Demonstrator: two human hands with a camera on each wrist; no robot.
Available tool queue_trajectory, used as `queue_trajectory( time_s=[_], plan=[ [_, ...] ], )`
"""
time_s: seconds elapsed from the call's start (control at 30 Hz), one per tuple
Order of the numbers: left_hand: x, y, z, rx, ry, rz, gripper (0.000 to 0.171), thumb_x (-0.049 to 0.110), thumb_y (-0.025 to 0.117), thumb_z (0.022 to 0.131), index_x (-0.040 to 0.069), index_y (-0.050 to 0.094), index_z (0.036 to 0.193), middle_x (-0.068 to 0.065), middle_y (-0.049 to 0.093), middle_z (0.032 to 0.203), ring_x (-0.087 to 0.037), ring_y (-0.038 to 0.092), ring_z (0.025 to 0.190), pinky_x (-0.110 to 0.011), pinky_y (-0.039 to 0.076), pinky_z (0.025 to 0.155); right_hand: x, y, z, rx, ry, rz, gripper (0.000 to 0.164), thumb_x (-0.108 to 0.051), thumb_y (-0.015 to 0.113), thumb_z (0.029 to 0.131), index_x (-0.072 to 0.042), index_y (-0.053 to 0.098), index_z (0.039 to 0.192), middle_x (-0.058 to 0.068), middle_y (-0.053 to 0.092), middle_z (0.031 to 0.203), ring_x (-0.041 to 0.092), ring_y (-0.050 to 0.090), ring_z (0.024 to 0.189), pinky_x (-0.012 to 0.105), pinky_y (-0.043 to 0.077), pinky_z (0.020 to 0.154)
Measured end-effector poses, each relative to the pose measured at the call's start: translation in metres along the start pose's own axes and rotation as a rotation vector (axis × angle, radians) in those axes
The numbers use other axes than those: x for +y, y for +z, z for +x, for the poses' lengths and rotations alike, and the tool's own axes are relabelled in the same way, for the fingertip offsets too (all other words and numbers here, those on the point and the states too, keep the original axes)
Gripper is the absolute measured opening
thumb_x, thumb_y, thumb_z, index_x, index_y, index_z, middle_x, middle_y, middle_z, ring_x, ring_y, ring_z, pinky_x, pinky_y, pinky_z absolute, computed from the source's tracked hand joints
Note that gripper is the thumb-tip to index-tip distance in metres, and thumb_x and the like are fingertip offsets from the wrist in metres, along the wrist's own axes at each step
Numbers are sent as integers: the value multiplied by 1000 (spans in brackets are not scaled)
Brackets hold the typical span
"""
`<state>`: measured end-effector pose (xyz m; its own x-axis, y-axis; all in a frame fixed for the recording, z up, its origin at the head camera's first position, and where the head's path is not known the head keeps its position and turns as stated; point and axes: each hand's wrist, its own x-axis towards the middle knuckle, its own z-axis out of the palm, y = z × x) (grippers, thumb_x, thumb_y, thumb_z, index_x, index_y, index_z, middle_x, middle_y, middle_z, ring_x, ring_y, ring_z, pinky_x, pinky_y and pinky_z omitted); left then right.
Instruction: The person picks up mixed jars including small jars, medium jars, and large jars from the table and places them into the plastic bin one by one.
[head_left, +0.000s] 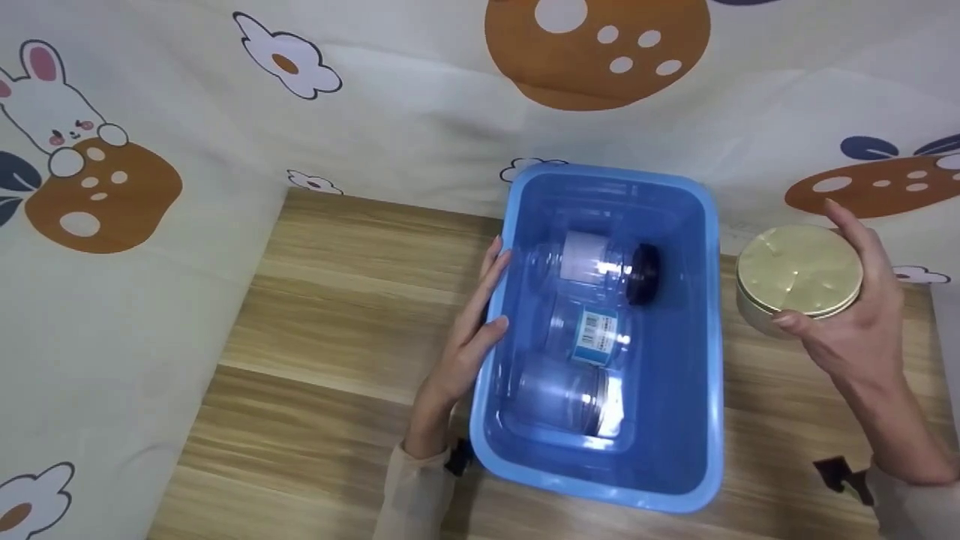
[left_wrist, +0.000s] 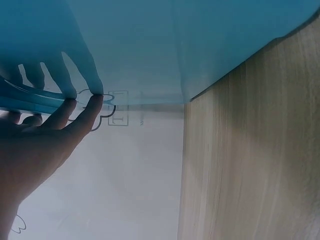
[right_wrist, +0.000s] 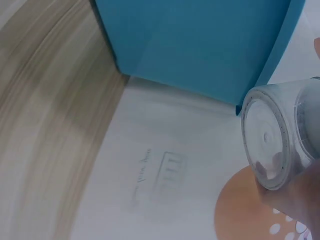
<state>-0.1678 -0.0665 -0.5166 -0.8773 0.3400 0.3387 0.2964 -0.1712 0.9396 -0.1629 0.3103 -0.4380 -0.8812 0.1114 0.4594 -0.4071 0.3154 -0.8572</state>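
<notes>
A blue plastic bin (head_left: 712,360) stands on the wood-grain surface. Its left side is touched by my left hand (head_left: 466,349), whose extended fingers rest against the outer wall and rim. To the right of the bin, my right hand (head_left: 870,322) grips a clear round jar (head_left: 799,271) with a gold-coloured top, holding it in the air. The right wrist view shows the jar's transparent base (right_wrist: 265,137). Inside the bin lie a clear jar with a dark lid (head_left: 643,274), a clear container with a blue-and-white label (head_left: 598,336) and another clear jar (head_left: 559,390).
A pale cloth (head_left: 405,135) printed with flowers, a rabbit and orange shapes rises behind and to the left. The wood-grain surface (head_left: 330,300) extends on both sides of the bin. A dark strap or mount (head_left: 832,472) shows near the right wrist.
</notes>
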Motion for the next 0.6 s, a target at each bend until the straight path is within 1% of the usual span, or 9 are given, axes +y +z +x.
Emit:
queue_trajectory(
  time_s=[0.1,0.2,0.33,0.47,0.6],
  plan=[
    [-1,1,1,-2,6,-4,63,4,42,97,8,26,158,-5,4,167,-24,0,153,-52,10,120,-10,5,2,11,-12,-3,113,-33,100,48,2,49,143,6,62,121,20,56,108,20,43,91],
    [-2,2,2,-5,12,-8,64,2,41,96,8,26,157,-6,4,167,-24,0,153,-52,10,120,-18,9,3,38,-36,-18,113,-33,99,47,5,49,141,4,62,120,19,57,108,21,42,92],
    [-2,2,4,-19,25,-3,63,4,41,97,7,25,157,-7,4,167,-25,0,153,-50,10,120,-24,13,5,60,-66,-56,115,-35,99,45,9,49,139,0,61,118,17,58,108,21,41,93],
    [-2,1,2,-12,17,-5,63,3,42,96,7,26,157,-7,4,167,-24,2,153,-52,12,120,-30,19,7,39,-99,-114,117,-45,97,46,10,50,138,-6,59,117,13,56,108,20,39,93],
    [-1,0,1,-1,-3,-5,62,7,43,97,9,27,157,-8,4,167,-23,2,153,-54,13,119,-38,26,10,28,-152,-169,116,-59,92,50,13,53,132,-10,58,115,8,54,105,18,38,91]
  ],
)
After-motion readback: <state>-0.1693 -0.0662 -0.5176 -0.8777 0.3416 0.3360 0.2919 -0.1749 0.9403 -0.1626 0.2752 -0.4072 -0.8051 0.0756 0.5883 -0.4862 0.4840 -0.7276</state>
